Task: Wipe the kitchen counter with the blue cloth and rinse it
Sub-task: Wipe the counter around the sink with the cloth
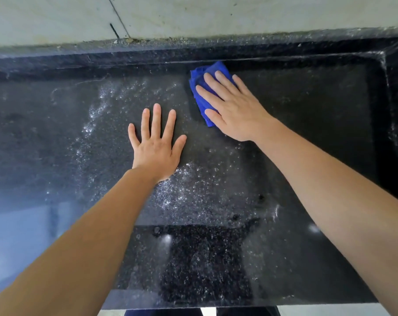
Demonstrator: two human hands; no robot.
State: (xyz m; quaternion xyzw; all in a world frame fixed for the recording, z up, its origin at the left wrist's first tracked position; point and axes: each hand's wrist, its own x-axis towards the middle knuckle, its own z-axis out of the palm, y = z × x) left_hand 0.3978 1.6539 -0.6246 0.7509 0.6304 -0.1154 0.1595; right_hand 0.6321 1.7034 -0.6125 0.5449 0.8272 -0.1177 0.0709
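A folded blue cloth [201, 87] lies on the black speckled counter [56, 137], near its back edge. My right hand [232, 106] presses flat on the cloth, fingers spread and pointing toward the back left, covering most of it. My left hand [155, 142] rests flat on the bare counter to the left of the cloth, fingers apart, holding nothing. Wet patches and droplets glisten on the counter around both hands.
A raised black ledge [102, 58] runs along the back, under a pale tiled wall [216, 14]. A raised rim [389, 106] borders the counter on the right. The counter's front edge [216, 304] is at the bottom of view.
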